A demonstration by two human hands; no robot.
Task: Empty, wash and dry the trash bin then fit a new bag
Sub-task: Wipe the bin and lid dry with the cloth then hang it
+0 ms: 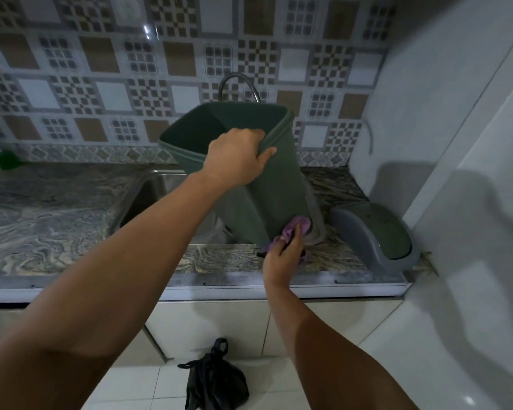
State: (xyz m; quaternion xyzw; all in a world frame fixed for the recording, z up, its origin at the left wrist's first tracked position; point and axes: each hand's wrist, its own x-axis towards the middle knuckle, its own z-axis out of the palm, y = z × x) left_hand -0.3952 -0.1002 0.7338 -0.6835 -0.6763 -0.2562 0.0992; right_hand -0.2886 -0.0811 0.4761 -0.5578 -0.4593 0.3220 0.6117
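Marble surface [57, 220], sink [160, 196] at centre: bin [264, 184] tilted over it, left hand [234, 158] gripping rim; right hand [282, 258] pressing cloth [293, 227] to its base. Step: drying. Next: new bag.

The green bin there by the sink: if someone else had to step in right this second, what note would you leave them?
Left hand: grips the rim of the green bin, holding it tilted over the sink edge.
Right hand: holds a purple cloth pressed against the bin's lower outer side.
Lid: off, lying on the counter to the right.
Tied black bag: on the floor below.
Done: bin looks empty.
Left: finish wiping dry, fit a new bag, and probably put the lid back. No fresh bag is in view.
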